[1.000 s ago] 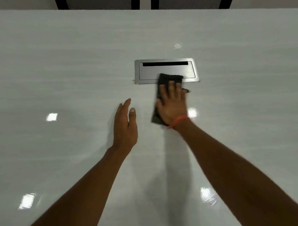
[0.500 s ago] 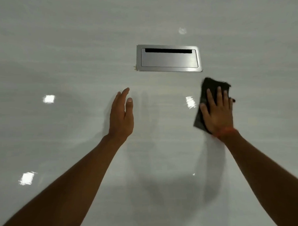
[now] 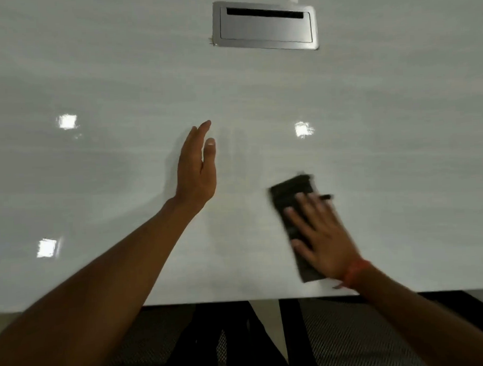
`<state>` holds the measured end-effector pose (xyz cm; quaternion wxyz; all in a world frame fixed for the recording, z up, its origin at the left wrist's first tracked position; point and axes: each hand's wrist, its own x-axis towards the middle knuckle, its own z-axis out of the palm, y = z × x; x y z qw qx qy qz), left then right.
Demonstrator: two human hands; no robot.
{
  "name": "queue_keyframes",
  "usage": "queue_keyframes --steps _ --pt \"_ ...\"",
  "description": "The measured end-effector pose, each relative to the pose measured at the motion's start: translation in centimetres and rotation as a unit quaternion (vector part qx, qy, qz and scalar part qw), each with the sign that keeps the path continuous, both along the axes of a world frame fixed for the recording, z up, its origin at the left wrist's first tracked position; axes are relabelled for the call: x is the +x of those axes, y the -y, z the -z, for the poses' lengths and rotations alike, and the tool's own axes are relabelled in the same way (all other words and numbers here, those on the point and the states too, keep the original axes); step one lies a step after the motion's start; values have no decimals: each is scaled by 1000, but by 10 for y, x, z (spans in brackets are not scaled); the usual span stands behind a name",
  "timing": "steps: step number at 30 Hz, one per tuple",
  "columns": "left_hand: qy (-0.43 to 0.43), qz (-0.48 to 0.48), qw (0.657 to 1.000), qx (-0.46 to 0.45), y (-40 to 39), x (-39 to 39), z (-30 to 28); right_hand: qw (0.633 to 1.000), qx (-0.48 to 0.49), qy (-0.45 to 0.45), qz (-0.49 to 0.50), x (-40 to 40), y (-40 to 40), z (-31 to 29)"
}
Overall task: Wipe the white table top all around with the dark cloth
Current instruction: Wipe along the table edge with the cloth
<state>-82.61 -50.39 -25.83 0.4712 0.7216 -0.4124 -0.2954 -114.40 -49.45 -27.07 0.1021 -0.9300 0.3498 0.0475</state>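
Observation:
The glossy white table top (image 3: 119,77) fills most of the view. A folded dark cloth (image 3: 290,197) lies flat on it close to the near edge, right of centre. My right hand (image 3: 323,234) presses down on the cloth with spread fingers and covers its near half; an orange band sits on that wrist. My left hand (image 3: 196,168) rests edge-on on the table, fingers straight and together, holding nothing, a short way left of the cloth.
A brushed-metal cable hatch (image 3: 264,27) with a dark slot is set flush into the table at the far centre. The table's near edge (image 3: 240,299) runs across the bottom, with dark mesh chair parts (image 3: 352,338) below it.
My right hand has slid the cloth from the hatch out to the right, then back toward the near edge. The view has tilted down and the near edge has come into sight. My left hand stayed put.

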Motion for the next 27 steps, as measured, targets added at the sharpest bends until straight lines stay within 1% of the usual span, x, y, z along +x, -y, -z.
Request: queue_keyframes --steps 2,3,5,6,7,9,12,13,15,17,19,20,21,23,25,27 --pt "-8 13 1000 9 -18 -9 0 992 12 -31 125 -46 15 -5" --pt "-8 20 1000 13 -27 -13 -1 982 17 -35 185 -55 25 -7" --pt "-11 31 999 16 -44 -18 -4 959 17 -33 279 -42 47 -7" --pt "-15 33 999 16 -51 -20 -6 952 6 -32 305 -23 56 -5" --pt "-21 32 999 15 -58 -21 -8 950 -4 -36 311 1 62 -3" --pt "-29 31 999 17 -72 -24 -11 961 -25 -30 274 51 54 5" --pt "-40 37 998 11 -92 -30 -14 990 -34 -9 139 99 -17 9" --pt "-39 40 998 9 -96 -32 -16 995 -28 -6 96 98 -44 8" --pt "-31 49 998 11 -104 -36 -17 1000 -13 -5 26 70 -77 2" --pt "-29 49 998 10 -110 -40 -20 1000 -13 -19 10 20 -87 -3" --pt "-35 41 999 3 -112 -43 -25 997 -1 -45 58 -43 -82 -7" --pt "-38 37 999 0 -112 -44 -28 993 6 -60 104 -76 -76 -10" --pt "-40 36 999 -3 -112 -45 -30 983 17 -73 166 -107 -68 -14" --pt "-45 34 998 -5 -110 -50 -30 950 44 -92 295 -147 -51 -24" --pt "-49 35 998 2 -104 -62 -29 922 70 -91 370 -148 -23 -27" --pt "-52 43 998 14 -96 -80 -26 914 53 -77 396 -118 8 -21"
